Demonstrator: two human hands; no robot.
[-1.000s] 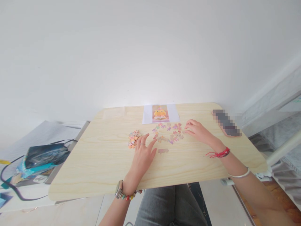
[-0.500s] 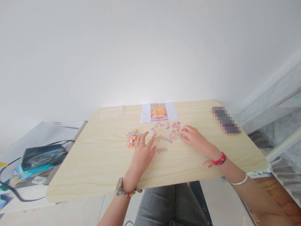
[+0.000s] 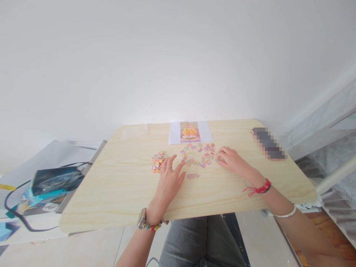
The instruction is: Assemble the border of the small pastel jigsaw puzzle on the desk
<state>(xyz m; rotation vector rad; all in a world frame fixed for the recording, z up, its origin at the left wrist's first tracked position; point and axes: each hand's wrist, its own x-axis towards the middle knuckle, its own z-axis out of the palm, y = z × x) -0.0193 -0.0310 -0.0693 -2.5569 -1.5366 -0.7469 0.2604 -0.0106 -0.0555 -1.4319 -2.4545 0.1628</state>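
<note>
Very little of the puzzle looked put together. On the left, off the table's edge, a dark bag (image 3: pixel 57 180) with a black cord lay on a lower surface; what it held could not be made out. On the wooden table (image 3: pixel 116 193) itself no box or tray showed — the pieces lay straight on the wood.

A small heap of pieces (image 3: pixel 158 162) sat left of centre, untouched and jumbled. Just right of it the left hand (image 3: pixel 168 181) rested flat, fingers spread and holding nothing, its fingertips near the loose scatter of pieces (image 3: pixel 198 155) in the middle. A short joined strip (image 3: pixel 193 175) lay alone on the near side of that scatter, close by the thumb — the only assembled part that could be seen, so nearly all the joining appeared to remain.

Beyond the scatter, at the far edge, a reference picture (image 3: pixel 189 132) on white paper lay flat. The right hand (image 3: pixel 232 161) reached into the scatter's right end with fingers curled down onto the pieces; whether it pinched one could not be told. Farther right lay a phone (image 3: pixel 268 143), well apart.
</note>
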